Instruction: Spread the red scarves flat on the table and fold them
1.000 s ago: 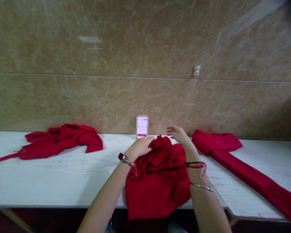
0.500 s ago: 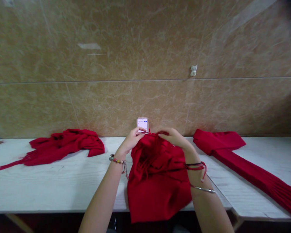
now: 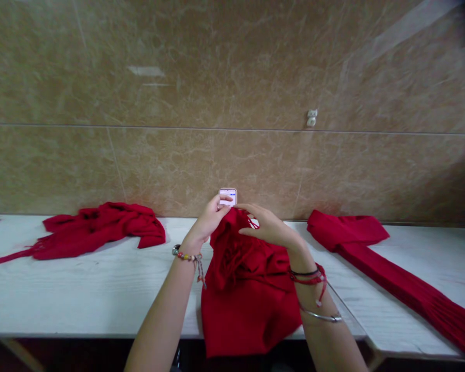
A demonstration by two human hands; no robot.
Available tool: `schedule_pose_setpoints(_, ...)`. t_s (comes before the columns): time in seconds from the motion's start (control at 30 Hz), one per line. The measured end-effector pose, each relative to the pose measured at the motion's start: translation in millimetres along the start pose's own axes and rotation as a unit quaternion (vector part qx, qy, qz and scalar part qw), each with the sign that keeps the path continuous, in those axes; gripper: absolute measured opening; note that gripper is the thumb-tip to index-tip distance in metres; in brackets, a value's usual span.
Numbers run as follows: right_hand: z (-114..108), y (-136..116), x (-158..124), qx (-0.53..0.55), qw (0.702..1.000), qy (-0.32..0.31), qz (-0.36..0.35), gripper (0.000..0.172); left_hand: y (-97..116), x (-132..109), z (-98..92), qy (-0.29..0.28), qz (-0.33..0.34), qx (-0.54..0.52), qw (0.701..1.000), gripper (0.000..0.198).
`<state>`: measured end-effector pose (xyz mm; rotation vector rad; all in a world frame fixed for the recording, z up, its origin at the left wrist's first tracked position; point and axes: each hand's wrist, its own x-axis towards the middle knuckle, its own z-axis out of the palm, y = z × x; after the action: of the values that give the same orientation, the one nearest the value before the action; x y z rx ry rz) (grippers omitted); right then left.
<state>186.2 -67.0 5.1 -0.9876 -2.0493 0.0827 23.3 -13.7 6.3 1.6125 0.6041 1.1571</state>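
Note:
A red scarf (image 3: 251, 320) with fringe lies bunched in front of me, its near part hanging over the table's front edge. My left hand (image 3: 213, 217) pinches the scarf's far end between thumb and fingers. Stretched over that same end is my right hand (image 3: 269, 223), thumb and fingers apart, with its fingertips close to the left ones. A few fringe strands show in the gap beneath the right fingers. Behind the left fingers stands a phone (image 3: 228, 193) with a lit screen, partly covered by them.
A crumpled red scarf (image 3: 104, 232) lies on the white table (image 3: 81, 299) at left. To the right, a folded red scarf (image 3: 395, 274) runs toward the near right edge. The tiled wall (image 3: 178, 165) rises behind, with a small white figure (image 3: 312, 118) on it.
My right hand has moved left toward the left fingertips, its fingers now spread over the scarf's end. The left hand has risen slightly, still on the scarf. The view has shifted a little.

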Motion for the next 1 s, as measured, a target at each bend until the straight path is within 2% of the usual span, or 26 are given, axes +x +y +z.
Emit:
schedule_pose_setpoints(0.07,5,9,2,0.038,0.997,0.039,0.056,0.027,2,-1,-3.5,0.017,0.024,0.021,0.999,0.017)
schedule_pose_setpoints(0.13,5,17,5,0.08,0.985,0.121,0.096,0.015,1,-1,-7.8,0.015,0.053,0.065,0.996,0.026)
schedule_pose_setpoints(0.23,0,23,7,0.14,0.955,0.227,0.126,0.02,-7,-1,-12.1,-0.069,0.06,0.166,0.982,0.053)
schedule_pose_setpoints(0.27,-3,25,7,0.154,0.946,0.25,0.135,0.022,-11,0,-12.4,-0.1,0.053,0.196,0.974,0.056)
schedule_pose_setpoints(0.33,-9,29,5,0.168,0.934,0.275,0.153,0.025,-18,2,-11.5,-0.125,0.043,0.219,0.967,0.047)
schedule_pose_setpoints(0.43,-17,40,-1,0.123,0.928,0.298,0.188,0.025,-23,6,-9.7,-0.08,0.036,0.139,0.986,0.032)
schedule_pose_setpoints(0.5,-21,49,-6,0.065,0.93,0.295,0.208,0.023,-22,8,-10.2,-0.043,0.028,0.066,0.996,0.031)
schedule_pose_setpoints(0.57,-22,57,-9,0.01,0.939,0.268,0.215,0.018,-21,10,-11.7,-0.01,0.03,0.041,0.999,0.03)
schedule_pose_setpoints(0.7,-15,62,-9,-0.064,0.948,0.224,0.217,0.012,-30,16,-14.7,0.046,0.07,0.154,0.985,0.026)
schedule_pose_setpoints(0.77,-13,62,-9,-0.032,0.956,0.191,0.22,0.013,-36,19,-16.5,0.059,0.087,0.217,0.97,0.024)
schedule_pose_setpoints(0.87,-17,59,-12,0.119,0.964,0.129,0.2,0.024,-39,22,-21.3,0.092,0.111,0.254,0.956,0.021)
schedule_pose_setpoints(0.93,-24,53,-15,0.2,0.957,0.116,0.174,0.035,-33,22,-24.9,0.125,0.136,0.254,0.949,0.019)
schedule_pose_setpoints(1.0,-31,44,-18,0.221,0.956,0.112,0.155,0.041,-22,18,-27.2,0.142,0.164,0.249,0.944,0.018)
